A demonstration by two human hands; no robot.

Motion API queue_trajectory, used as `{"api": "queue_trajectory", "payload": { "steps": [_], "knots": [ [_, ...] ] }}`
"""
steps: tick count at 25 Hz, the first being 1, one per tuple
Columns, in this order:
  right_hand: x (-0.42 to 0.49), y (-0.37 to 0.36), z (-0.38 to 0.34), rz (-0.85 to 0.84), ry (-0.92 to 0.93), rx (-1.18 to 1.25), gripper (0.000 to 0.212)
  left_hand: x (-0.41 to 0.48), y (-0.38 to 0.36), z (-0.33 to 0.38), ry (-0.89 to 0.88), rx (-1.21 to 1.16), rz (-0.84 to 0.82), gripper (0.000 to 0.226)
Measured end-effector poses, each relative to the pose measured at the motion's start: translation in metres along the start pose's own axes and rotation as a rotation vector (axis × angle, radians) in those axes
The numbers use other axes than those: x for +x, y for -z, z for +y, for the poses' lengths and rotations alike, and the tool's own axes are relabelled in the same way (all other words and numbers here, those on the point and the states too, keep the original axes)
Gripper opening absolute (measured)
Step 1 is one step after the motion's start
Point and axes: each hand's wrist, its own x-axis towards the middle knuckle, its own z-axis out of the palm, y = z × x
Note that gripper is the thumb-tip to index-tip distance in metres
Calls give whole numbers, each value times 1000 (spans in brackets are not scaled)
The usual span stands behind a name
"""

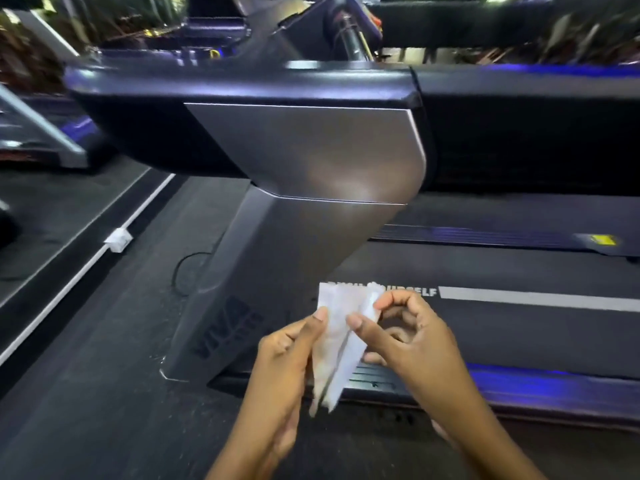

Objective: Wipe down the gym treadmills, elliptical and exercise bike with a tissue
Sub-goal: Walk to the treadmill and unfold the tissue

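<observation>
Left hand [289, 351] & right hand [415, 337]: both bare, forearms [263, 427] bare right up to near edge of view. Fingers [398, 299] slim, knuckle creases visible. Nails [355, 320] short, rounded, plain finish; thumbnail shows on each hand.

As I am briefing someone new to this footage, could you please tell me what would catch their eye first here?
Low in the centre, the left hand and right hand pinch a crumpled white paper tissue between them. Behind it, the treadmill's broad grey metallic upright fills the middle of the view. To its right lies the dark running belt with a white stripe.
</observation>
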Motion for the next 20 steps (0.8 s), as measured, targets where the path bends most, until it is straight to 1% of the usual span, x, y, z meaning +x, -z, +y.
{"api": "queue_trajectory", "payload": {
  "steps": [1, 3, 6, 9, 11, 12, 13, 15, 17, 18, 20],
  "knots": [
    [-2, -1, 4, 28, -6, -12, 46, -2, 0, 0, 2, -3, -16, 40],
    [-2, 0, 12, 61, -32, 56, 31, -4, 3, 1, -5, -22, -38, 34],
    [-8, 7, 13, 31, -113, 185, 19, -3, 8, 1, 18, -63, -44, 30],
    [-10, 8, 14, -22, -155, 294, 15, 0, 13, -4, 103, -94, -80, 33],
    [-10, 9, 16, 2, -145, 261, 18, -1, 14, -7, 127, -38, -118, 30],
    [-9, 9, 17, 27, -118, 229, 20, -2, 13, -9, 100, 6, -109, 24],
    [-9, 10, 17, 58, -77, 196, 23, -3, 11, -9, 47, 46, -66, 18],
    [-9, 8, 18, 174, 48, 64, 29, -2, 5, -12, -81, 102, 62, 15],
    [-10, 3, 19, 343, 258, -224, 35, -2, -4, -12, -178, 137, 150, 11],
    [-13, -2, 19, 402, 375, -349, 40, -4, -9, -12, -218, 156, 167, 11],
    [-19, -13, 20, 435, 568, -486, 45, -9, -18, -13, -276, 181, 178, 13]
  ]
}}
